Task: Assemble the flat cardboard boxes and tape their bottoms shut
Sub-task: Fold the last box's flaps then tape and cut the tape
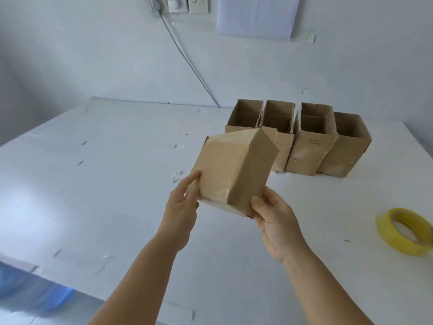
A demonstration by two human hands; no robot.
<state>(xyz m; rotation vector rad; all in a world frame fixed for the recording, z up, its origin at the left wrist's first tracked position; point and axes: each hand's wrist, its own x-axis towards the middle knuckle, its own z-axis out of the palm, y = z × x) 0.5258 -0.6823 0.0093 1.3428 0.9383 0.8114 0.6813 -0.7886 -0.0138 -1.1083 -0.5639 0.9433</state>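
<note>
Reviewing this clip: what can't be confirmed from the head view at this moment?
- Held box: its open end faces away, so the inside is hidden.
- Left hand and right hand: the fingers behind the held box are covered by it.
- Row of four boxes: their bottoms rest on the table, so any tape there is unseen.
- Yellow tape roll: cut off by the right edge.
- Print on one box: too small to read.

From my feed, both forearms were bare — no sleeves, watch or rings; the left hand (181, 204) and right hand (276, 221) wore no gloves.
</note>
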